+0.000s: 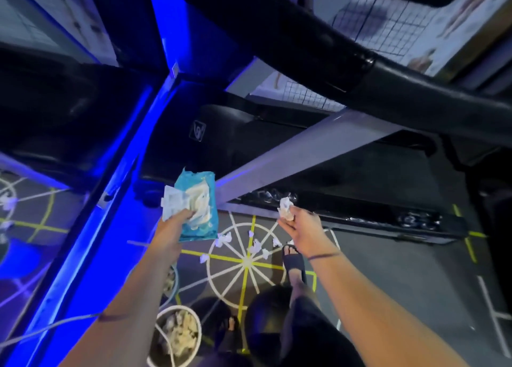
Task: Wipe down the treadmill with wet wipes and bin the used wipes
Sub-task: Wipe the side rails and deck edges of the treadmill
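At the far left, a blue-lit frame rail [91, 228] runs diagonally from the bottom edge up toward the centre, with stray crumpled wipes on the patterned floor [388, 269] beyond it. Low in the view, beneath the left forearm, sits a round bin [194, 318] partly filled with used white wipes.

The left hand [177, 222] reaches forward, its grip clamped on a teal pack of wet wipes [198, 200]; the fingers wrap the pack's lower left side and the white flap lid stands open to the left of the pack. The pack hangs in the air in front of the treadmill [360, 172], over the floor.

Between the 2 hands, several small crumpled wipes [256, 246] lie scattered on the floor around a white wheel-shaped marking with yellow lines.

The right hand [300, 225] is held out at about the same height, its grip pinched together on a crumpled white wipe [285, 207]. That wipe sticks up from the fingertips, just beside the treadmill's black side rail [374, 219]; whether it touches the rail cannot be told. A grey upright [304, 156] slants across above both hands, and a black handrail [388, 81] crosses the upper right. Below the right wrist a foot in a dark sandal [293, 261] rests on the floor.
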### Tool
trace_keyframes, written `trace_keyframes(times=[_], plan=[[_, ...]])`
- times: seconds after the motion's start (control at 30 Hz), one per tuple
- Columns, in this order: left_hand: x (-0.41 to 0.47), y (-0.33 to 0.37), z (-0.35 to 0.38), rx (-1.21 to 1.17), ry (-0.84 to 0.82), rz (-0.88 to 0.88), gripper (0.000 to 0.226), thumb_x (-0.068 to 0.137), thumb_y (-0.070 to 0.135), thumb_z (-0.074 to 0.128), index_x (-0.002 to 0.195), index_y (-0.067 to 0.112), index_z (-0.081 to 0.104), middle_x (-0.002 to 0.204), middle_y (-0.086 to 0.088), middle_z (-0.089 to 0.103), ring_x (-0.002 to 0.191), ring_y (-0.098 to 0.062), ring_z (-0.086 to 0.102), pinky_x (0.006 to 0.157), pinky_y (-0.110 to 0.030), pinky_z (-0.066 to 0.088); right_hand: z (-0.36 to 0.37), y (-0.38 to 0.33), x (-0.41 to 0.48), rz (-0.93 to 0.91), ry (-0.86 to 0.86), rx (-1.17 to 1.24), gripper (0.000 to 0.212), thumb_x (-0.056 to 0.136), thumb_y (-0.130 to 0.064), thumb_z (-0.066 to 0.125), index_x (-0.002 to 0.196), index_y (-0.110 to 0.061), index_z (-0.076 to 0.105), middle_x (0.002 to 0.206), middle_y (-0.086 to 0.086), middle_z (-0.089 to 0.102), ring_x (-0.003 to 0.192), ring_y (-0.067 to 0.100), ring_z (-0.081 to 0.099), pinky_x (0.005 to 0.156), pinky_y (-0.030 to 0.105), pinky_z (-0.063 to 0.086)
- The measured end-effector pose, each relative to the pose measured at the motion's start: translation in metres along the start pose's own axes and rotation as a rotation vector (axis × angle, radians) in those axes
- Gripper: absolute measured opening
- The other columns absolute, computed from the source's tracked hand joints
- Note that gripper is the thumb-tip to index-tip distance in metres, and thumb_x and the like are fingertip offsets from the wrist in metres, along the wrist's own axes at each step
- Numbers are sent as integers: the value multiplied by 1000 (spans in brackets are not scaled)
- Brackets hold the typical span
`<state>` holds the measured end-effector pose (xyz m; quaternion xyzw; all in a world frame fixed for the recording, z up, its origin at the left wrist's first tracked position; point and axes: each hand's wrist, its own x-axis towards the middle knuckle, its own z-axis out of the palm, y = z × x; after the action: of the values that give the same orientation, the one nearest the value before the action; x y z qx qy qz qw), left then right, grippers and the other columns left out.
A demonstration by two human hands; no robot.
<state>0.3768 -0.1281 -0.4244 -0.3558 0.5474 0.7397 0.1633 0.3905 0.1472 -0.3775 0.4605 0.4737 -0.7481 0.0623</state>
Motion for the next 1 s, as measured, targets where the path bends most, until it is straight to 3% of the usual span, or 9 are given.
trace_keyframes(times=[0.2, 0.3, 0.47, 0.53, 0.63, 0.77, 0.87, 0.93, 1.0], plan=[[28, -13, -25, -6, 102, -39, 18, 99, 13, 66, 116, 8, 68, 92, -7, 76, 72, -20, 73, 53, -24, 54, 22, 16, 22, 33, 36, -69, 10, 98, 2, 55, 106, -3, 59, 104, 14, 64, 94, 26, 65, 100, 44, 54], [42, -30, -16, -3, 164, -23, 27, 97, 11, 68, 123, 8, 68, 108, -13, 77, 88, -27, 74, 61, -29, 53, 21, 21, 41, 58, 47, -156, 15, 99, 0, 55, 89, -11, 57, 85, 3, 61, 75, 15, 62, 102, 44, 52], [82, -54, 29, -182, 329, 12, 43, 91, 15, 71, 134, 11, 64, 124, -14, 74, 111, -32, 73, 78, -36, 59, 21, 18, 102, 48, -10, -231, 25, 100, 3, 51, 81, -13, 57, 80, 2, 59, 70, 12, 58, 90, 36, 52], [99, -69, 47, -252, 382, 36, 48, 84, 18, 73, 132, 15, 64, 120, -11, 75, 106, -30, 75, 80, -39, 61, 15, 21, 133, 63, -29, -273, 28, 99, 7, 49, 80, -12, 57, 79, 2, 60, 68, 12, 59, 88, 34, 53], [132, -96, 75, -407, 475, 69, 24, 92, 17, 69, 116, 20, 68, 101, -3, 78, 83, -20, 78, 64, -31, 61, 6, 21, 192, 124, -52, -309, 21, 99, 4, 51, 88, -13, 55, 82, 1, 64, 63, 12, 67, 66, 26, 58], [181, -134, 97, -455, 475, 104, 23, 100, 13, 62, 123, 14, 67, 107, -7, 79, 75, -13, 78, 57, -27, 60, 0, 41, 273, 110, -71, -325, 20, 99, 7, 51, 86, -8, 53, 90, 10, 63, 77, 17, 64, 76, 29, 60], [220, -157, 98, -405, 377, 123, 20, 107, 5, 47, 113, 10, 66, 81, 2, 80, 67, -12, 76, 53, -26, 59, 2, 66, 332, 79, -94, -336, 22, 99, 9, 48, 86, -8, 53, 88, 10, 61, 75, 18, 62, 67, 25, 57], [256, -175, 90, -378, 330, 117, 22, 108, 9, 44, 110, 10, 66, 77, 3, 79, 66, -12, 76, 53, -25, 58, 4, 91, 375, 16, -129, -455, 18, 99, 3, 51, 88, -10, 55, 84, 6, 60, 73, 17, 61, 72, 30, 56], [295, -201, 78, -338, 292, 102, 24, 108, 10, 43, 107, 11, 67, 75, 2, 79, 65, -12, 76, 53, -24, 58, 4, 123, 420, -63, -165, -557, 13, 97, 2, 53, 90, -8, 58, 75, 3, 61, 68, 15, 61, 70, 25, 54]])
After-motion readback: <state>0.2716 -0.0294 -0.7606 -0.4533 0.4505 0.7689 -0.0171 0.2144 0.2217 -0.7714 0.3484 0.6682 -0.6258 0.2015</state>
